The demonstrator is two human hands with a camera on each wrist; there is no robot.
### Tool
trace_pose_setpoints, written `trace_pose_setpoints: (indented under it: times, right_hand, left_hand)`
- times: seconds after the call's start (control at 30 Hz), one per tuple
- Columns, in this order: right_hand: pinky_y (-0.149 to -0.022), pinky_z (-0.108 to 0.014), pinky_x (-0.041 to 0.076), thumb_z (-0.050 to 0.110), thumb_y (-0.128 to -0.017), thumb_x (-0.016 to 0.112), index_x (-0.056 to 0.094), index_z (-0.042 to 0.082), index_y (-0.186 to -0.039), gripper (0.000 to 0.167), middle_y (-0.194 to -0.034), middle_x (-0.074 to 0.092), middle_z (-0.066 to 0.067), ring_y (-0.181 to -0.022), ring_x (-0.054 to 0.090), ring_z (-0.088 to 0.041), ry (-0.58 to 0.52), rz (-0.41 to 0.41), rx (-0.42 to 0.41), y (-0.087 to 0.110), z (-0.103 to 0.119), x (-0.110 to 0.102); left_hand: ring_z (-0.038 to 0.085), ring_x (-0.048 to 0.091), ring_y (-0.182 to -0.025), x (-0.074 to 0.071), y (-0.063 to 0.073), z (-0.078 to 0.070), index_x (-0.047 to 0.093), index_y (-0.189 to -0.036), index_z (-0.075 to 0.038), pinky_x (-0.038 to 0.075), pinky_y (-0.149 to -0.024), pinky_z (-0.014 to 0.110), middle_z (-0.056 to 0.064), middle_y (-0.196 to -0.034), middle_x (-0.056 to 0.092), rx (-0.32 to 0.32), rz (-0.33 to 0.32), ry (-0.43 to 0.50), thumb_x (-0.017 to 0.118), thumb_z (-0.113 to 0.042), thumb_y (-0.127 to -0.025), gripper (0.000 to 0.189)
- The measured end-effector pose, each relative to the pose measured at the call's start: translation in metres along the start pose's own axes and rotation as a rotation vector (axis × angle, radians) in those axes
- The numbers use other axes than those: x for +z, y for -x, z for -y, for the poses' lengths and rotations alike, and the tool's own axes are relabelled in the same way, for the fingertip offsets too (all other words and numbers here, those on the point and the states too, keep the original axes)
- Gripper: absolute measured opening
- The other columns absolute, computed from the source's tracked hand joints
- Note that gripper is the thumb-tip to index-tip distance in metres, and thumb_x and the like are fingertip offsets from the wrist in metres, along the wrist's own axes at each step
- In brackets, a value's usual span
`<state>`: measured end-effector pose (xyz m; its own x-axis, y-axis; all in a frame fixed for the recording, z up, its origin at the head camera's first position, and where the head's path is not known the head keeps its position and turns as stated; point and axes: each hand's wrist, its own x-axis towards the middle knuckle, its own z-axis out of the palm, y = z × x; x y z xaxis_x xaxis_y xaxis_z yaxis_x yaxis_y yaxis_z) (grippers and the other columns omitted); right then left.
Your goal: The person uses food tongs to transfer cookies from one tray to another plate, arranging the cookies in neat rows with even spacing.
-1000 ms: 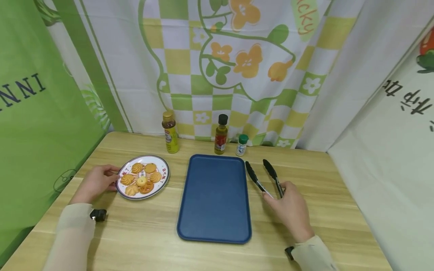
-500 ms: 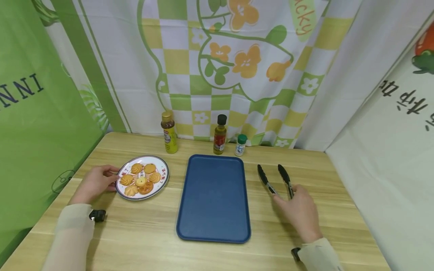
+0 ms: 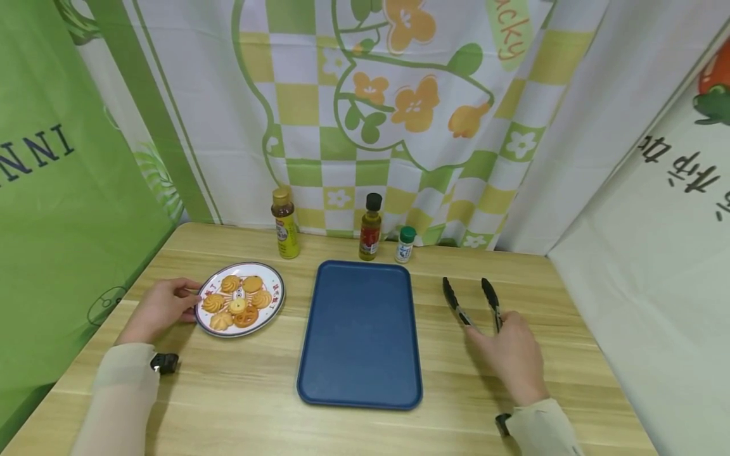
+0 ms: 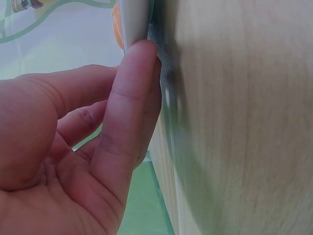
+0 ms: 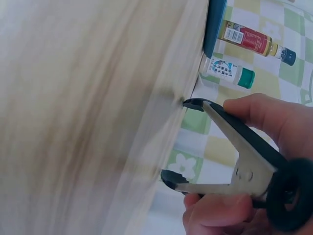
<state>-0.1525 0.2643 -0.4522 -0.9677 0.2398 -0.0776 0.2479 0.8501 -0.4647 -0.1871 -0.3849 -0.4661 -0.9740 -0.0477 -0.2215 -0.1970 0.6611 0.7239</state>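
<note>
On the left, my left hand pinches the near-left rim of a white plate, thumb above and fingers below. Several cookies, one of them pretzel-shaped, lie on it. Up close in the left wrist view, the fingertips meet the plate's edge low over the wood. My right hand grips black-and-steel tongs, thumb on one arm and fingers on the other. Their arms are spread apart with nothing between the tips, which point toward the back, close over the table in the right wrist view.
Between the hands lies a dark blue tray on the wooden table. Behind it stand a yellow-labelled bottle, a black-capped oil bottle and a green-capped shaker. Curtains hang around the table's back and sides.
My right hand has moved the tongs to the right, away from the tray's edge, and slightly nearer to me. The left hand and the plate have stayed in place.
</note>
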Motion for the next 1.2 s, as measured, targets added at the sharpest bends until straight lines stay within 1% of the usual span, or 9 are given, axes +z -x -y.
trace_pose_setpoints:
  times: [0.17, 0.23, 0.33, 0.4, 0.63, 0.87, 0.97, 1.07, 1.2]
  right_hand:
    - [-0.063, -0.046, 0.06, 0.065, -0.096, 0.078, 0.051, -0.017, -0.144, 0.099, -0.121, 0.069, -0.037, -0.093, 0.071, -0.044, 0.02, 0.036, 0.009, 0.002, -0.001, -0.002]
    - [-0.054, -0.039, 0.054, 0.067, -0.095, 0.079, 0.055, -0.014, -0.134, 0.093, -0.106, 0.071, -0.031, -0.082, 0.069, -0.037, 0.039, 0.055, 0.013, 0.004, -0.001, -0.003]
    - [-0.049, -0.037, 0.05, 0.065, -0.094, 0.08, 0.057, -0.01, -0.119, 0.082, -0.09, 0.069, -0.023, -0.072, 0.064, -0.031, 0.064, 0.077, 0.007, 0.005, -0.001, -0.002]
    - [-0.048, -0.037, 0.049, 0.063, -0.095, 0.08, 0.056, -0.007, -0.113, 0.076, -0.084, 0.066, -0.019, -0.068, 0.063, -0.029, 0.075, 0.088, 0.005, 0.005, -0.001, -0.001]
    - [-0.049, -0.035, 0.05, 0.055, -0.098, 0.079, 0.055, -0.007, -0.109, 0.068, -0.082, 0.064, -0.018, -0.067, 0.063, -0.029, 0.082, 0.118, -0.004, 0.006, 0.0, 0.001]
    - [-0.051, -0.037, 0.052, 0.056, -0.099, 0.079, 0.057, -0.008, -0.108, 0.068, -0.084, 0.065, -0.018, -0.07, 0.064, -0.029, 0.089, 0.108, -0.009, 0.006, 0.001, -0.001]
    - [-0.06, -0.046, 0.06, 0.059, -0.099, 0.077, 0.06, -0.016, -0.126, 0.081, -0.103, 0.072, -0.031, -0.083, 0.071, -0.038, 0.113, 0.075, -0.025, 0.005, -0.001, -0.005]
    - [-0.066, -0.053, 0.065, 0.061, -0.099, 0.076, 0.055, -0.017, -0.148, 0.094, -0.122, 0.073, -0.038, -0.093, 0.075, -0.044, 0.119, 0.026, -0.05, 0.004, -0.002, -0.008]
    - [-0.069, -0.055, 0.067, 0.057, -0.101, 0.076, 0.058, -0.013, -0.15, 0.087, -0.13, 0.074, -0.036, -0.097, 0.077, -0.047, 0.075, -0.07, -0.109, 0.003, 0.0, -0.009]
  left_hand:
    - [0.015, 0.075, -0.084, 0.001, 0.0, 0.001, 0.052, -0.15, 0.019, 0.071, -0.074, 0.028, 0.034, -0.12, 0.072, 0.007, -0.001, -0.001, 0.058, -0.005, -0.114, 0.044]
    - [0.015, 0.075, -0.084, 0.001, 0.0, 0.002, 0.053, -0.149, 0.019, 0.071, -0.073, 0.028, 0.034, -0.119, 0.072, 0.011, -0.004, -0.003, 0.058, -0.005, -0.114, 0.044]
    - [0.014, 0.075, -0.083, 0.001, 0.0, 0.002, 0.053, -0.149, 0.019, 0.071, -0.072, 0.028, 0.033, -0.117, 0.073, 0.014, -0.006, -0.008, 0.058, -0.005, -0.114, 0.043]
    - [0.015, 0.075, -0.083, 0.001, 0.0, 0.002, 0.054, -0.149, 0.019, 0.071, -0.072, 0.028, 0.033, -0.115, 0.073, 0.015, -0.008, -0.013, 0.058, -0.006, -0.114, 0.043]
    - [0.015, 0.075, -0.083, 0.001, 0.001, 0.002, 0.055, -0.147, 0.02, 0.071, -0.07, 0.028, 0.031, -0.112, 0.075, 0.027, -0.021, -0.017, 0.059, -0.005, -0.114, 0.042]
    - [0.015, 0.075, -0.083, 0.0, 0.001, 0.003, 0.054, -0.149, 0.02, 0.071, -0.071, 0.027, 0.034, -0.117, 0.074, 0.021, -0.03, -0.019, 0.057, -0.009, -0.116, 0.044]
    - [0.018, 0.077, -0.086, -0.001, 0.002, 0.002, 0.054, -0.15, 0.019, 0.07, -0.07, 0.027, 0.035, -0.121, 0.071, 0.035, -0.088, -0.06, 0.056, -0.015, -0.117, 0.048]
    - [0.028, 0.078, -0.09, -0.002, 0.005, -0.004, 0.058, -0.149, 0.016, 0.065, -0.068, 0.029, 0.035, -0.125, 0.072, 0.089, -0.214, -0.141, 0.058, -0.021, -0.116, 0.049]
    - [0.045, 0.078, -0.102, 0.002, 0.008, -0.023, 0.067, -0.145, 0.009, 0.063, -0.074, 0.041, 0.033, -0.127, 0.076, 0.18, -0.372, -0.245, 0.061, -0.029, -0.115, 0.049]
